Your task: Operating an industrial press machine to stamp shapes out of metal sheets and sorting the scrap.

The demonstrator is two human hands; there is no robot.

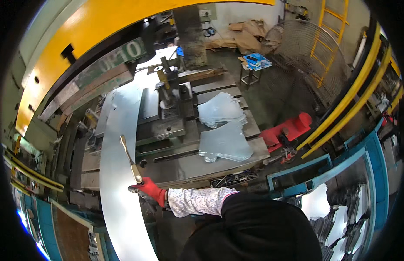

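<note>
My left hand (149, 191), in a red glove with dark fingers, reaches left from a flower-patterned sleeve. It is closed around one end of a slim brass-coloured tool (131, 158), whose other end points up and away over a long shiny metal strip (119, 174). The fingers are at the right edge of this strip, which runs from the lower edge of the view up beside the press die (160, 130). Whether they also touch the strip I cannot tell. My right hand is out of view.
Two stacks of cut metal sheets (223, 141) lie right of the die on the slotted press bed (180, 167). A yellow press frame (97, 21) arches overhead. On the right are a red metal piece (289, 130), yellow rails (354, 93) and a blue-framed bin (369, 174) of metal pieces.
</note>
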